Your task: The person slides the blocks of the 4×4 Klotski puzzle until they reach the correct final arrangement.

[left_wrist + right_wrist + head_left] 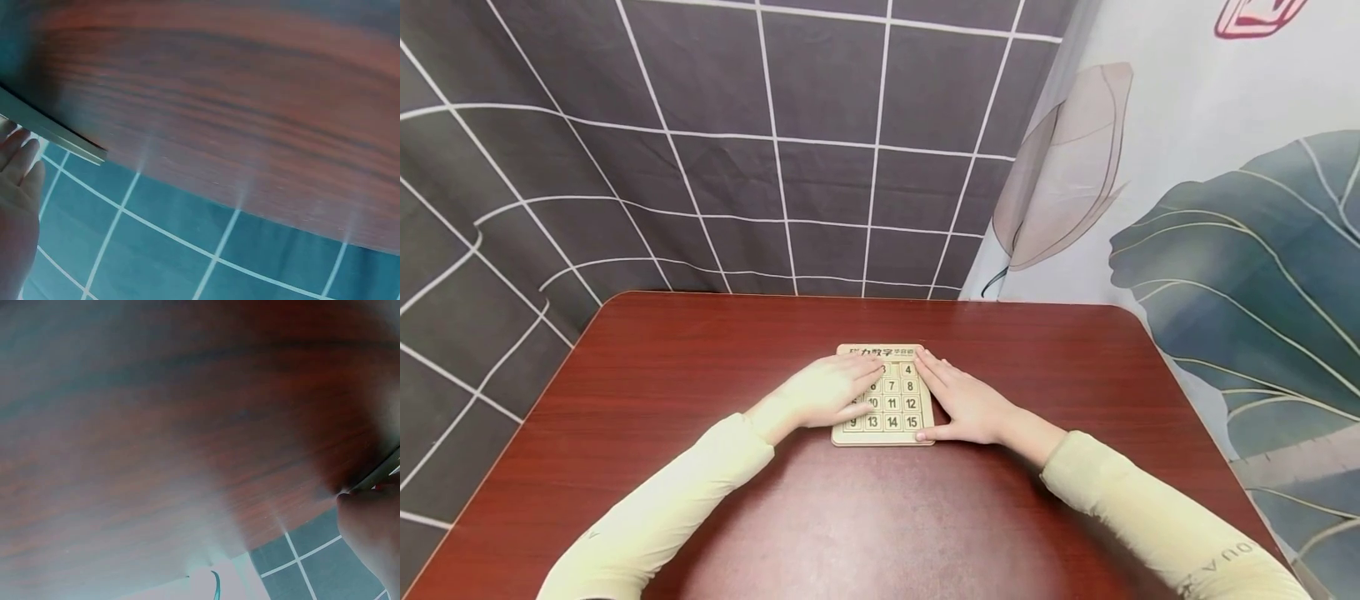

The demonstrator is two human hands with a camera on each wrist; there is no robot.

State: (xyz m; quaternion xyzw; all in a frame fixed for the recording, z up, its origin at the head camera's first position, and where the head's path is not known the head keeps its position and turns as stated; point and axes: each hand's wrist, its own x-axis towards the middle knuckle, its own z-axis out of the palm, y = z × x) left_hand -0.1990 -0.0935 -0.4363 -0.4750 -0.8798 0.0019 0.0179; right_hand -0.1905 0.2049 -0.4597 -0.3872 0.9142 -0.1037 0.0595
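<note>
A wooden sliding number puzzle [891, 437] lies flat on the table, printed lettering along its far edge. My left hand [831, 390] reaches over its left side, fingers extended across the upper tiles, fingertips at the 3 tile, thumb by the 10. Part of the top rows and left column is hidden beneath it. At the right edge rests my right hand [973, 406], fingers stretched along the upper right side and thumb on the lower right corner. Tile 4 [908, 369] sits top right; tile 15 [912, 422] is bottom right. The left wrist view catches the puzzle's side edge [56, 132] beside the fingers.
The puzzle is on a red-brown wooden table [700, 350] with rounded far corners. A dark grid-patterned curtain [820, 183] hangs behind and to the left. On the right hangs a pale curtain with large leaf prints [1247, 250].
</note>
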